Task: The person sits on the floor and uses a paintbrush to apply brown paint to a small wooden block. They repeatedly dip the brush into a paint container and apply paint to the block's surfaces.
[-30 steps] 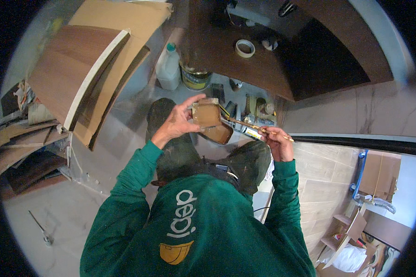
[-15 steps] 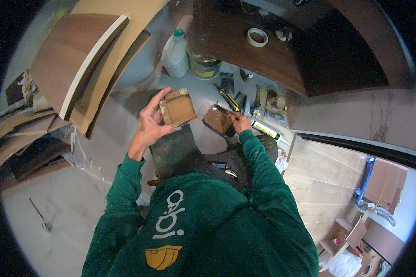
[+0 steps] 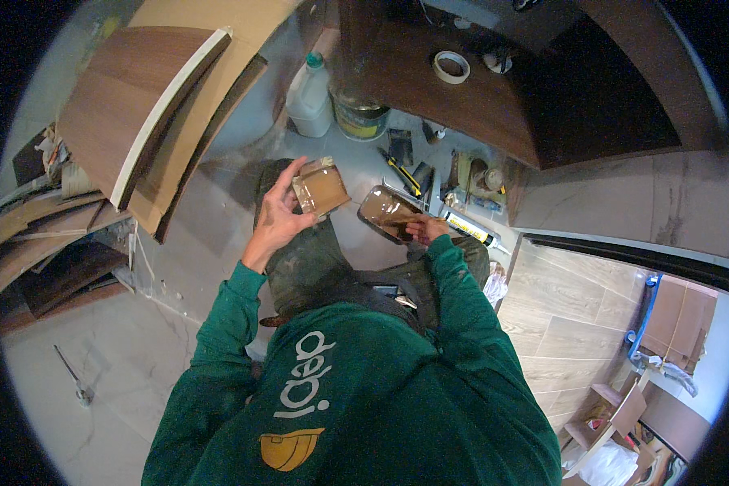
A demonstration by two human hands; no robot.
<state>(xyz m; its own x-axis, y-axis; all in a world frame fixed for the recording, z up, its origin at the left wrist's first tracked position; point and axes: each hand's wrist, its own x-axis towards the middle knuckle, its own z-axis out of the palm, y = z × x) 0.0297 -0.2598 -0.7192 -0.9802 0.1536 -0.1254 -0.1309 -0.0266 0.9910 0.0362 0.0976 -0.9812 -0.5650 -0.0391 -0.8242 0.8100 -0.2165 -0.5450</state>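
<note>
Here, the left hand [image 3: 277, 220] pinches a small square box [image 3: 324, 191], tilted and brown in the middle, between thumb and fingers by the left knee. The right hand [image 3: 429, 231] has its fingers closed on a thin tool [image 3: 405, 219] (its tip is hard to make out) over a shallow dark container [image 3: 375, 202], near the box but apart from it. Beyond, the grey floor [image 3: 350, 168] carries a yellow-and-black cutter [image 3: 403, 173] and, near its right edge, a cartridge [image 3: 468, 228]. A bucket [image 3: 358, 121] and a jug [image 3: 309, 104] stand toward its far edge; a tape roll [image 3: 452, 79] rests in the brown cabinet [image 3: 486, 113], back from the front edge.
</note>
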